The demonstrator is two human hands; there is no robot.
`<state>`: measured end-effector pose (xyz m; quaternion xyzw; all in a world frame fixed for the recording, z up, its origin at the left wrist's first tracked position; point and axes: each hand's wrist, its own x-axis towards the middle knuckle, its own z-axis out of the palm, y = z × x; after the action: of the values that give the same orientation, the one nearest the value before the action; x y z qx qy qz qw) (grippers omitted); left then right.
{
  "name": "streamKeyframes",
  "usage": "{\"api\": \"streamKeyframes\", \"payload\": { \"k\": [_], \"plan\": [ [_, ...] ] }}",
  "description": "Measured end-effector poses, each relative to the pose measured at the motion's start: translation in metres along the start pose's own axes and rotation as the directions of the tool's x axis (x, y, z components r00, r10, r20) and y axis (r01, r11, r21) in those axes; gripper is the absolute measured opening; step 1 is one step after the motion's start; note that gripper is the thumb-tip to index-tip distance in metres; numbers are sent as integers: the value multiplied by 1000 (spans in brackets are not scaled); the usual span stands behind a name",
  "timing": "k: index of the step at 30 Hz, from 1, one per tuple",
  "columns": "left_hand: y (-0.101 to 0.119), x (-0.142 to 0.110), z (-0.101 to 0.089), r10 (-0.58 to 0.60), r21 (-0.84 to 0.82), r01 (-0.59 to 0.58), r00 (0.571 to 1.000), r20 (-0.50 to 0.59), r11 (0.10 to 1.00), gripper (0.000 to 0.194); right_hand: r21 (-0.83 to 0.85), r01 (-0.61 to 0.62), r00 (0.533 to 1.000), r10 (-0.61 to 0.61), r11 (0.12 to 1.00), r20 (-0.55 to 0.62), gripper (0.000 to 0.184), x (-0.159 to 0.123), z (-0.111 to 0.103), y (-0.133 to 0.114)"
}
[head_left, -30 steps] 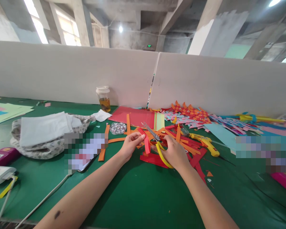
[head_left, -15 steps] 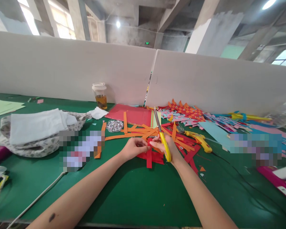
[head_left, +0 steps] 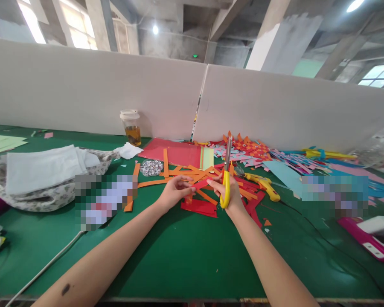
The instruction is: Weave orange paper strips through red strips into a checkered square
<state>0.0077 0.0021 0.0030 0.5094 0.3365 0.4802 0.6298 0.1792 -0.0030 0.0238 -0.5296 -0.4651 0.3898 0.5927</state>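
A short red paper strip (head_left: 201, 184) stretches between my two hands above the table. The fingertips of my left hand (head_left: 174, 194) pinch its left end. My right hand (head_left: 232, 198) keeps yellow-handled scissors (head_left: 225, 189) hooked in the palm, blades together and pointing up and away. Its thumb and forefinger meet the strip's right end. Just below, several red strips (head_left: 200, 208) lie in a small stack on the green table. Loose orange strips (head_left: 153, 182) are spread behind and around my hands.
A yellow glue gun (head_left: 265, 186) with a black cable lies to the right. Behind are woven orange-red paper pieces (head_left: 246, 147), a red sheet (head_left: 176, 154) and a bag of googly eyes (head_left: 151, 167). A lidded drink cup (head_left: 131, 128) stands by the white partition (head_left: 99, 89).
The scissors have swung from pointing at the strip to upright in my right hand. The red strip turned from hanging down to lying crosswise, and my right fingers came onto it.
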Motion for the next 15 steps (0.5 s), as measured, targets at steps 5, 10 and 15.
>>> {"api": "streamKeyframes", "payload": {
  "k": [5,10,15],
  "plan": [
    [4,-2,0,-27,5,26,999,36,1000,31,-34,7,996,-4,999,89,46,-4,-1,-3],
    [2,-5,2,-92,84,81,985,143,993,25,-167,78,964,-32,983,264,40,-3,-2,7],
    [3,-5,3,-191,123,170,964,183,978,23,-251,139,945,-52,958,323,39,-5,-1,11]
  ]
}}
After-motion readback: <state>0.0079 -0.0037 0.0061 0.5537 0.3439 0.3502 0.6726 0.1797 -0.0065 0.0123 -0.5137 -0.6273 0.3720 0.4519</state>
